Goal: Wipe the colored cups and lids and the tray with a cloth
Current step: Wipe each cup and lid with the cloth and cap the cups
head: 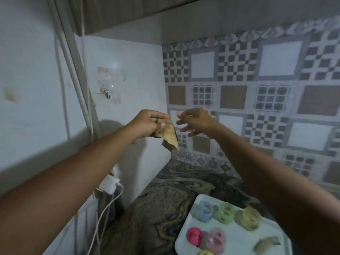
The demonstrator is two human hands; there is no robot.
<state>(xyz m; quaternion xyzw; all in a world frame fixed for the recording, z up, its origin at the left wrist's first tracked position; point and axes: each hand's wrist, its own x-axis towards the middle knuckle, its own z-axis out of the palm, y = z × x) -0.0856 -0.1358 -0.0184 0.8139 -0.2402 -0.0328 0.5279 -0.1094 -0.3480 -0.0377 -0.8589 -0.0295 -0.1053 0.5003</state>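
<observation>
Left hand pinching cloth aloft, right hand spread beside

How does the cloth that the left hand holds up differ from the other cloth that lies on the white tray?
The raised cloth is pinched by the left hand and hangs in the air in front of the wall; the second cloth lies on the white tray, and no hand touches it. The raised cloth hangs down to a point; the second cloth lies low and crumpled. Both are tan and mottled.
</observation>
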